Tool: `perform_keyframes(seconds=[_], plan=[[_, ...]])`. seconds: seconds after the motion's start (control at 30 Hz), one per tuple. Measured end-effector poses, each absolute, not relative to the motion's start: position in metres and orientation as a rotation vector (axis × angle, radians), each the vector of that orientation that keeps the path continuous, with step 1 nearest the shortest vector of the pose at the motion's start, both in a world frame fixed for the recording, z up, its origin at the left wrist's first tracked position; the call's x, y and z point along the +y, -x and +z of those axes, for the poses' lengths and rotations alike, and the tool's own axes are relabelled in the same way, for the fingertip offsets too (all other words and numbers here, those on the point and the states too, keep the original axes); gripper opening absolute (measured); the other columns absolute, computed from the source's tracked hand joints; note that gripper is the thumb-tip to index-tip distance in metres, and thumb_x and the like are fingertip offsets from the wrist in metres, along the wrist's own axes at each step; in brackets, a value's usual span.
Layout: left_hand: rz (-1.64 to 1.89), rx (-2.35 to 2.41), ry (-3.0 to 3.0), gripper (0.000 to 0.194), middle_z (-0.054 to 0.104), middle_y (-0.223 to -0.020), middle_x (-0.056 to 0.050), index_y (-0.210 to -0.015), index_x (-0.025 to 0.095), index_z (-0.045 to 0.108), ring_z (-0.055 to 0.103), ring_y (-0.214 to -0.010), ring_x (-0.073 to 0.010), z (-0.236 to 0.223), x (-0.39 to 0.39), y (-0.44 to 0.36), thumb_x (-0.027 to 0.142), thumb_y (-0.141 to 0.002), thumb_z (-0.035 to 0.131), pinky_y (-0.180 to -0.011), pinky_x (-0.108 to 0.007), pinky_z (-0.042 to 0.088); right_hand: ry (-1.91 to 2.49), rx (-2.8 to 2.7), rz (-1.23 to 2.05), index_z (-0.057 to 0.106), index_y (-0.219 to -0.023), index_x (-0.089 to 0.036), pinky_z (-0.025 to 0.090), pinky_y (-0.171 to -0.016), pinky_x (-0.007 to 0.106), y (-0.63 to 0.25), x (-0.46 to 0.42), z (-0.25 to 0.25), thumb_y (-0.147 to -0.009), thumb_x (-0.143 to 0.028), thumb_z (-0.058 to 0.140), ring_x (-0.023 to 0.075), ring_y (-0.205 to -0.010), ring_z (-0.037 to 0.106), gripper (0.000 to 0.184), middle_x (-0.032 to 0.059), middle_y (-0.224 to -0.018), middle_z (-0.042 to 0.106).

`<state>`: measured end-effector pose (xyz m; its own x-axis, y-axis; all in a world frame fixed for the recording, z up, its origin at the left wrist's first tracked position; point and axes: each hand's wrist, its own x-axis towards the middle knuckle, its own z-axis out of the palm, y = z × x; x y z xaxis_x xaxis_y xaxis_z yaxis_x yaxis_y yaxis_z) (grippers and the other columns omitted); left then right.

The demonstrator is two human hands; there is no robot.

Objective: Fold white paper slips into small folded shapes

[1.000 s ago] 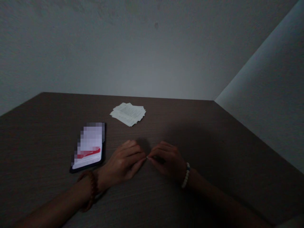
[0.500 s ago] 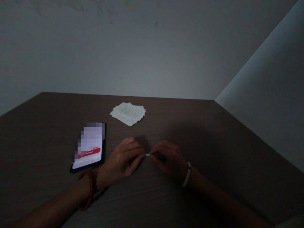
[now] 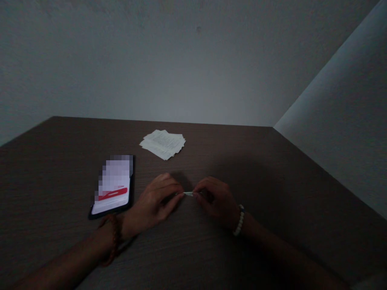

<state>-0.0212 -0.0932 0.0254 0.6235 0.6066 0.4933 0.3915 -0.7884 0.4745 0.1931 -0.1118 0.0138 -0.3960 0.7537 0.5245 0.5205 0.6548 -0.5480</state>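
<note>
Between my two hands a small, narrow piece of paper (image 3: 188,193), pale and apparently folded or rolled, is stretched sideways just above the table. My left hand (image 3: 159,197) pinches its left end between thumb and fingers. The other end is in the closed fingertips of my right hand (image 3: 216,201). Most of the paper is hidden by the fingers, so its full shape cannot be made out. Beyond my hands, a loose stack of printed paper slips (image 3: 163,144) lies fanned out on the table.
A smartphone (image 3: 113,185) with a lit screen and a red band lies left of my left hand. The dark wood-grain table (image 3: 236,141) meets a grey wall (image 3: 181,72) at the back, and another wall slants along the right side.
My right hand has shifted slightly to the right and up, so a little more of the paper shows between my fingertips. Both hands keep their pinch.
</note>
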Motion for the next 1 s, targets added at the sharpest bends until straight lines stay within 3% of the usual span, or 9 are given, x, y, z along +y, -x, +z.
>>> perform_keyframes(seconds=[0.3,0.6,0.87,1.0], plan=[[0.968,0.883,-2.483,0.017,0.059,-0.072,-0.003,-0.078,0.015,0.063,0.052,-0.07,-0.015,0.0252,-0.0921,0.0202,0.02,-0.089,0.051,-0.064,-0.027,0.042,1.043,-2.074,0.404,0.06,-0.082,-0.019,0.042,-0.065,0.025,-0.1916,-0.1111,0.0143,-0.085,-0.021,0.059,0.0128,-0.067,0.055,0.004,0.0007,-0.075,0.063],[0.84,0.905,-2.472,0.018,0.063,-0.074,-0.002,-0.086,0.017,0.065,0.055,-0.071,-0.0158,0.0191,-0.088,0.0207,0.021,-0.09,0.048,-0.068,-0.031,0.044,1.224,-2.057,0.497,0.066,-0.084,-0.021,0.038,-0.056,0.023,-0.1949,-0.1084,0.0082,-0.082,-0.023,0.063,0.0113,-0.059,0.053,0.004,-0.0019,-0.066,0.061],[0.697,0.832,-2.689,0.019,0.06,-0.075,-0.004,-0.087,0.018,0.068,0.051,-0.077,-0.0184,0.0168,-0.089,0.0176,0.017,-0.089,0.05,-0.072,-0.034,0.041,1.156,-2.244,0.355,0.064,-0.083,-0.02,0.042,-0.072,0.029,-0.1963,-0.1057,0.0097,-0.083,-0.017,0.059,0.0141,-0.071,0.056,0.006,0.0007,-0.077,0.066],[0.668,0.85,-2.757,0.02,0.057,-0.076,-0.005,-0.087,0.018,0.069,0.05,-0.077,-0.0188,0.0172,-0.0896,0.0179,0.017,-0.088,0.05,-0.068,-0.032,0.04,1.146,-2.312,0.263,0.065,-0.084,-0.02,0.044,-0.072,0.028,-0.1988,-0.1045,0.0097,-0.084,-0.021,0.059,0.0156,-0.078,0.055,0.007,0.0033,-0.084,0.063]])
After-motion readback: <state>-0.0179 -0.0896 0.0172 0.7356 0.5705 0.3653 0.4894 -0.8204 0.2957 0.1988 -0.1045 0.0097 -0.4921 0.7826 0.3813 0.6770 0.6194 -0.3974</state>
